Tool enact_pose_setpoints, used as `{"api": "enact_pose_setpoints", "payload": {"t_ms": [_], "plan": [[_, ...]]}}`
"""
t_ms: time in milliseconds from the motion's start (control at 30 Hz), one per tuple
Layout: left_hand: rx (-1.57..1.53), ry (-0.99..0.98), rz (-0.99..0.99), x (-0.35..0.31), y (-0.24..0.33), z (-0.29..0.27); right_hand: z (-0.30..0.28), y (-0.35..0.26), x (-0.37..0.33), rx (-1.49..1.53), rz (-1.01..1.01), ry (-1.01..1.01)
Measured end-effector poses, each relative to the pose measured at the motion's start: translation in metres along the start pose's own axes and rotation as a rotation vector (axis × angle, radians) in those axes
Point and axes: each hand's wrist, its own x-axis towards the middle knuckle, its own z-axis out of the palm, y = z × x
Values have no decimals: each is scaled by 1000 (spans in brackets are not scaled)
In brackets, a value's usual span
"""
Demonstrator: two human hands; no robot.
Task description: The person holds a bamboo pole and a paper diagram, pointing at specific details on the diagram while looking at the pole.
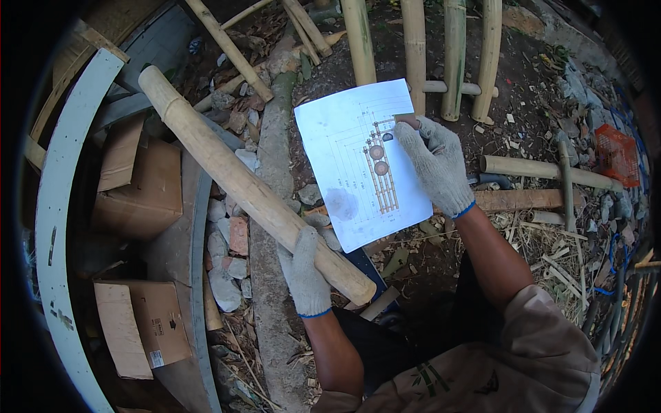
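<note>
A printed paper sheet (323, 148) carries a drawing of a bamboo frame with two round shapes. My right hand (439, 165), in a pale knitted glove with a blue cuff, is closed at its right edge, thumb over the drawing. A small brown patch shows at those fingertips; whether it is bare skin or a small piece, I cannot tell. My left hand (306, 275), gloved the same way, wraps around the near part of a thick bamboo pole (227, 168). The pole slants from the upper left down toward my lap, passing left of the sheet.
Upright bamboo posts (415, 55) stand beyond the sheet. Cardboard boxes (138, 182) sit at left beside a long pale board (65, 227). A cut bamboo length (551, 171) and an orange plastic crate (616, 157) lie at right. Stones (224, 286) and shavings litter the ground.
</note>
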Motion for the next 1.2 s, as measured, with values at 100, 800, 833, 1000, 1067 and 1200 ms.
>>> {"api": "enact_pose_setpoints", "payload": {"t_ms": [100, 800, 833, 1000, 1067, 1200], "plan": [[-13, -42, -10, 1, 0, -2, 0, -1, -1, 10, -4, 4], [-3, -35, 2, 3, -3, -3, 1, -5, -1, -14, 4, -10], [-3, -37, 2, 4, -3, -2, 0, -4, 0, -15, 3, -9], [-12, -39, 3, 3, -3, -1, 0, 1, 0, -4, -2, 1], [-8, -36, 4, 4, -3, -2, 0, -2, 0, -6, 2, -6], [2, -39, -5, 4, -4, -3, 1, 2, 0, 16, -6, 1]]}}
